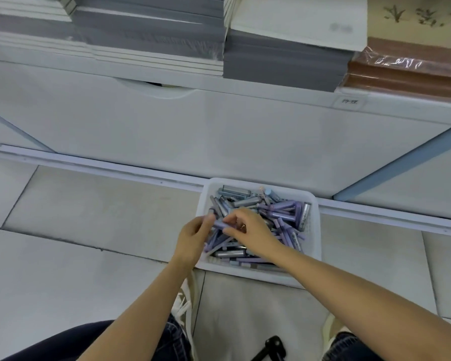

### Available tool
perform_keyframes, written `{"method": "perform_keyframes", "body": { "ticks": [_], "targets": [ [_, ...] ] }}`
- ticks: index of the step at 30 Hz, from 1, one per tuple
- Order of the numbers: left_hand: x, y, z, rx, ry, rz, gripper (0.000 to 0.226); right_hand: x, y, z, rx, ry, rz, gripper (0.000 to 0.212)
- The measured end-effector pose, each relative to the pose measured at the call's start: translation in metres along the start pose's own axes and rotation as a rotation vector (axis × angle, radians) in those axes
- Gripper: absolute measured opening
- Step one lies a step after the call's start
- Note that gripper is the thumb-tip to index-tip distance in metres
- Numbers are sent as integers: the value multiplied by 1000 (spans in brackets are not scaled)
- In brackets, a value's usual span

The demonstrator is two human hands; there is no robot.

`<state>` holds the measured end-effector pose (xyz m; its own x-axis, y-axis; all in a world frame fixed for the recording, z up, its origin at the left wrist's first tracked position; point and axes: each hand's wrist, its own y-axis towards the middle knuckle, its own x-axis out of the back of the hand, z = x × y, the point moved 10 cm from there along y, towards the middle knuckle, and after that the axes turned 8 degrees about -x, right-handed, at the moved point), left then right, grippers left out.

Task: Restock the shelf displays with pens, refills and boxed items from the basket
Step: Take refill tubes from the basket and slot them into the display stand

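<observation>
Over the basket, the left hand grips a purple pen; the right hand pinches its other end; gather pens parallel before lifting.

The left forearm and right forearm, both bare, reached forward from the bottom and converged, bringing the 2 hands close together. The left hand hung over the left edge of the basket, fingers curled, pinching 1 end of a purple pen. The right hand, palm down, pinched the same pen between thumb and forefinger, its other fingers loosely curled. Below, the knees in dark jeans were spread apart.
</observation>
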<state>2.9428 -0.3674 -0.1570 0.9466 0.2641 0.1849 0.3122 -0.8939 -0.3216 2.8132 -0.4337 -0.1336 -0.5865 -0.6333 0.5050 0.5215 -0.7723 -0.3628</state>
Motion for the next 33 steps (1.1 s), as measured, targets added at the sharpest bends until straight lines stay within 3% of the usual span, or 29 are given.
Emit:
{"method": "perform_keyframes", "body": {
  "ticks": [4, 7, 9, 13, 23, 28, 33],
  "targets": [
    [16, 5, -2, -2, -215, -189, 19, -22, 12, 11, -7, 7, 131, 20],
    [50, 6, 13, 64, -279, -365, 18, -24, 23, 7, 58, -193, 110, 39],
    [66, 3, 28, 142, -252, -430, 18, -41, 29, 0, 103, -378, 198, 58],
    [66, -1, 46, 208, -190, -369, 16, -67, 44, -6, 208, -728, 214, 71],
    [47, -2, 47, 231, -132, -218, 19, -79, 44, -4, 361, -903, 120, 49],
    [50, -1, 42, 199, -129, -223, 18, -62, 43, 0, 346, -690, 127, 39],
    [35, 2, 20, 151, -241, -167, 25, -19, 53, -7, 2, -250, 149, 28]
  ]
}}
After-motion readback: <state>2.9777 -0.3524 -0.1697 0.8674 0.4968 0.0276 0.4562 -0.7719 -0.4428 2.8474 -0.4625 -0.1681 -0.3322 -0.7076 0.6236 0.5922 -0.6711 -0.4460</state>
